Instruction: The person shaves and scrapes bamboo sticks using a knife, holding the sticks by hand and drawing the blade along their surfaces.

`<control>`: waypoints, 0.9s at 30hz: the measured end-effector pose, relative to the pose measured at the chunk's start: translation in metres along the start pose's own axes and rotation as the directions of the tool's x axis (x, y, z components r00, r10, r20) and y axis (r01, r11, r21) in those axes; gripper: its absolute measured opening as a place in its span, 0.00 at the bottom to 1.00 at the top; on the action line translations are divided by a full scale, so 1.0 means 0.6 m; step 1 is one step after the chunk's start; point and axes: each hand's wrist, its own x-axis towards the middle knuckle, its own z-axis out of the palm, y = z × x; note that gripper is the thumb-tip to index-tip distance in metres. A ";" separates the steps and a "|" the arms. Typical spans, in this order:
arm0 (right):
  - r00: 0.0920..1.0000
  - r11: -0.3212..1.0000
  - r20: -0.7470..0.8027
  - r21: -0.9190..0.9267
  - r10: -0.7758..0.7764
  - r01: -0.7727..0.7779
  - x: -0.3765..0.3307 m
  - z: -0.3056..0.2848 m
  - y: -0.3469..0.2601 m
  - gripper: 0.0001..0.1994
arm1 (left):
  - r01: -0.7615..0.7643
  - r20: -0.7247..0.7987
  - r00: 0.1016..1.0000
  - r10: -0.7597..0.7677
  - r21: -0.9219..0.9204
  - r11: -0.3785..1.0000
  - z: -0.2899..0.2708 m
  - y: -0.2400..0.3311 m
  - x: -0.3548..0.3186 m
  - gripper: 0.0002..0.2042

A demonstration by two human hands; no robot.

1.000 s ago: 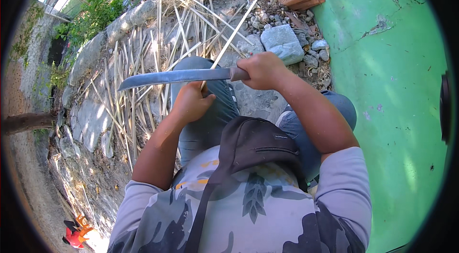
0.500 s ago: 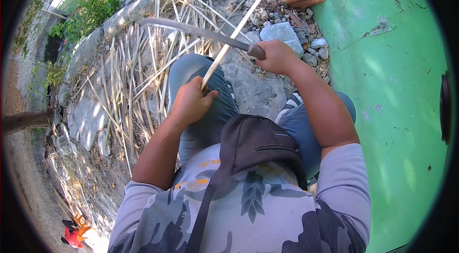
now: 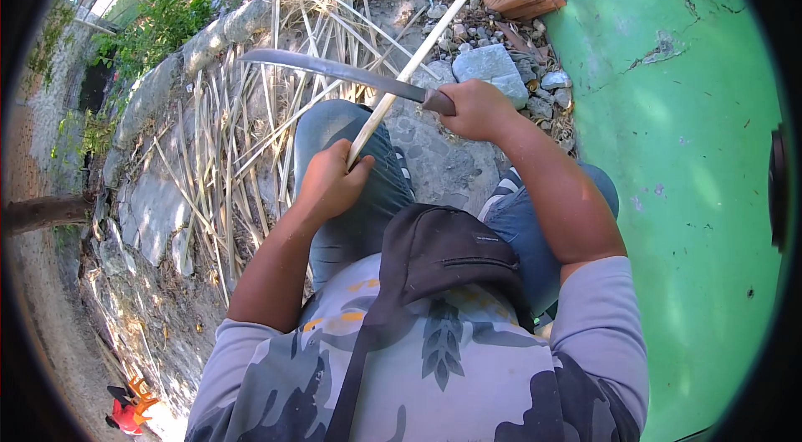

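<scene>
The left hand (image 3: 330,183) clenched a long pale cane stick (image 3: 434,33); the right hand (image 3: 476,108) gripped a curved steel machete (image 3: 334,70) laid across it, many split strips (image 3: 225,158) already littering the stone ground (image 3: 142,200).

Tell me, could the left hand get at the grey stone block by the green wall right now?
Probably not freely: the left hand grips the pale stick, and the knife lies between it and the grey stone block.

Outdoor yard: stone paving (image 3: 150,208), green wall (image 3: 685,149), weeds (image 3: 167,16).
</scene>
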 end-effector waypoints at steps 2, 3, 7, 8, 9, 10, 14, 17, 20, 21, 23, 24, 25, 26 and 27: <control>0.998 0.998 0.040 -0.038 -0.042 0.044 -0.001 -0.011 -0.026 0.11 | 0.008 0.014 1.000 -0.008 -0.020 1.000 -0.004 -0.006 -0.007 0.17; 0.993 0.993 0.081 -0.077 -0.082 0.088 -0.001 -0.015 -0.035 0.12 | -0.005 0.005 1.000 0.006 -0.022 1.000 -0.006 -0.010 -0.011 0.19; 0.997 0.988 -0.052 0.143 0.060 -0.052 0.004 -0.010 0.033 0.10 | -0.032 -0.052 0.998 0.027 -0.094 0.995 0.005 -0.014 -0.003 0.23; 0.997 0.989 -0.057 0.140 0.057 -0.049 0.006 -0.008 0.036 0.10 | -0.036 -0.057 0.998 0.030 -0.094 0.995 0.008 -0.018 0.001 0.23; 0.998 0.997 -0.063 0.073 0.032 -0.028 0.004 -0.005 0.038 0.10 | -0.058 -0.056 0.997 0.053 -0.088 0.994 0.010 -0.024 0.003 0.24; 0.998 1.000 -0.063 0.011 0.007 -0.006 0.002 -0.002 0.030 0.10 | -0.074 -0.053 0.996 0.070 -0.079 0.994 0.012 -0.028 0.003 0.24; 0.994 0.994 -0.023 -0.050 -0.103 0.102 -0.005 -0.010 -0.007 0.09 | -0.082 -0.016 0.997 0.082 -0.037 0.996 0.004 -0.022 -0.011 0.23; 1.000 0.997 -0.003 -0.071 0.012 -0.013 -0.002 -0.032 0.041 0.09 | -0.109 -0.039 0.993 0.108 -0.019 0.994 0.006 -0.022 -0.010 0.23; 0.988 0.985 -0.097 0.134 0.121 -0.108 -0.002 -0.029 0.056 0.08 | -0.091 -0.029 0.996 0.090 -0.026 0.996 0.006 -0.022 0.001 0.22; 0.994 0.996 -0.108 0.090 0.024 -0.014 -0.003 -0.020 0.050 0.10 | -0.092 -0.022 0.996 0.092 -0.034 0.995 0.007 -0.021 0.001 0.22; 0.993 0.995 -0.068 -0.015 -0.096 0.095 -0.011 -0.016 0.003 0.10 | -0.090 -0.010 0.996 0.090 -0.038 0.995 0.005 -0.024 -0.006 0.21; 0.993 0.996 -0.070 -0.010 -0.095 0.094 -0.008 -0.018 0.005 0.10 | -0.102 -0.008 0.995 0.102 -0.033 0.994 0.001 -0.024 -0.011 0.21; 0.993 0.992 -0.039 -0.059 -0.112 0.110 -0.005 -0.025 0.012 0.10 | -0.118 -0.003 0.993 0.118 -0.031 0.992 -0.002 -0.022 -0.016 0.21; 0.992 0.986 -0.006 -0.108 -0.128 0.126 -0.003 -0.030 0.021 0.10 | -0.122 0.005 0.993 0.122 -0.031 0.992 0.000 -0.022 -0.016 0.21; 0.996 0.996 -0.036 0.018 -0.082 0.083 -0.004 -0.025 0.042 0.09 | -0.106 -0.019 0.994 0.105 -0.085 0.991 0.002 -0.023 -0.016 0.21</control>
